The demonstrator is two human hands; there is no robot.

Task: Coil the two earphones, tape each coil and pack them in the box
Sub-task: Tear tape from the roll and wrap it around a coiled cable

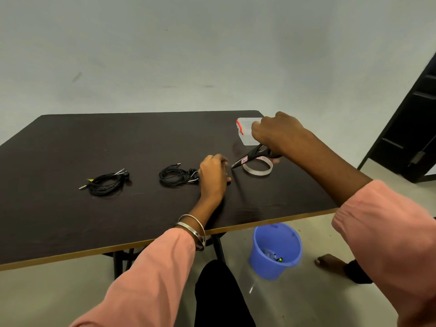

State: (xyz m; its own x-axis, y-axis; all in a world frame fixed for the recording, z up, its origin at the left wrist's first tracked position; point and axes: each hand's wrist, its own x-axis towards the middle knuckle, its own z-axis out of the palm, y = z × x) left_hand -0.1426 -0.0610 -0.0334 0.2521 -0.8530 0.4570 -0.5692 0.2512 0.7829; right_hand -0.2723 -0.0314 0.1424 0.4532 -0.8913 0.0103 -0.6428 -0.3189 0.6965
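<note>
Two black earphones lie coiled on the dark table (70, 220): one coil (106, 182) at the left, another (177, 175) near the middle. My left hand (213, 175) rests just right of the middle coil with curled fingers; what it pinches is too small to see. My right hand (276, 135) grips black scissors (250, 158), tips pointing at my left fingers. A clear tape roll (258, 169) lies flat under the scissors. The clear plastic box (245, 135) with a red clip stands behind, partly hidden by my right hand.
A blue bucket (276, 249) with some scraps stands on the floor under the table's near right edge. A bare foot (330, 261) is on the floor to its right. A dark door frame (412, 128) is at far right.
</note>
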